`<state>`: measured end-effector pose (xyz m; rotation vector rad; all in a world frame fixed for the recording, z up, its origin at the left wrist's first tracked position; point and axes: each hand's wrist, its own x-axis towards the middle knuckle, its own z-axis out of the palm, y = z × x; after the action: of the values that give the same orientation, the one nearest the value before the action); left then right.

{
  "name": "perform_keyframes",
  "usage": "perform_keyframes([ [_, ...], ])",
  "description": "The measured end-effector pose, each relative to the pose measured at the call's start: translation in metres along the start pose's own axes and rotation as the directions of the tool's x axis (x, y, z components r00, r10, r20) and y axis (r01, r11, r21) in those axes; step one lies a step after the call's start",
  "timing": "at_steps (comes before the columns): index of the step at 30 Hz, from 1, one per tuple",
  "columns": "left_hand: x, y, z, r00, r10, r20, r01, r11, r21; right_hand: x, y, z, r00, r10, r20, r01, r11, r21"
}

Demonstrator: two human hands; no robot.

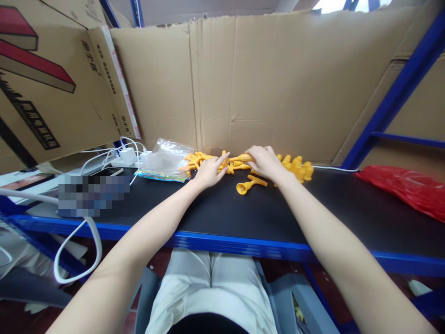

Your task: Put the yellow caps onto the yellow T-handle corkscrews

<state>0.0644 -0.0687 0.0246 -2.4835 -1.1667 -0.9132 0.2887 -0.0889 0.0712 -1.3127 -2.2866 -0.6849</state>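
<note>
Black worktop (208, 208): edged in blue metal (243, 244), backed by a cardboard panel (295, 83).
Yellow plastic pieces (198, 156): branching, heaped along the panel's foot, some under my left hand (208, 172).
Loose yellow piece (251, 182): cup-ended, forked, lying nearer me.
Left fingers: thumb and forefinger parted, resting on the heap; whether they grip anything, I cannot tell.
Right hand (263, 161): my fingers bent closed around a yellow stalk (243, 158).

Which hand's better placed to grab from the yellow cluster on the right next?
Probably your right hand: it's beside that yellow cluster, though it seems to hold a yellow piece. Your left hand is farther away.
</note>
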Motion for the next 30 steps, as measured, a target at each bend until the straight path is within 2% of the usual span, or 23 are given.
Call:
perform_keyframes([
  [3,0.001,0.002,-0.003,0.996,-0.077,-0.033,0.077,0.997,-0.009,0.001,-0.011,0.000,0.994,-0.091,-0.057,0.095,0.993,0.066],
  [7,0.001,-0.002,-0.007,0.985,-0.157,-0.069,0.158,0.987,0.019,0.001,-0.022,0.005,0.996,-0.087,-0.032,0.090,0.991,0.102],
  [12,0.001,-0.003,-0.006,0.990,-0.127,-0.067,0.130,0.990,0.054,0.000,-0.024,0.009,0.998,-0.052,0.027,0.049,0.991,0.123],
  [20,0.001,0.001,-0.004,0.991,-0.126,-0.052,0.129,0.990,0.061,0.000,-0.027,0.006,0.997,-0.076,-0.015,0.077,0.987,0.144],
  [25,0.001,0.005,-0.008,0.992,-0.121,-0.018,0.122,0.990,0.067,0.002,-0.030,0.006,0.996,-0.051,0.074,0.046,0.997,0.063],
  [30,0.003,0.011,-0.010,0.989,-0.148,0.000,0.148,0.987,0.071,0.001,-0.029,-0.001,0.998,-0.045,0.038,0.045,0.999,0.011],
])
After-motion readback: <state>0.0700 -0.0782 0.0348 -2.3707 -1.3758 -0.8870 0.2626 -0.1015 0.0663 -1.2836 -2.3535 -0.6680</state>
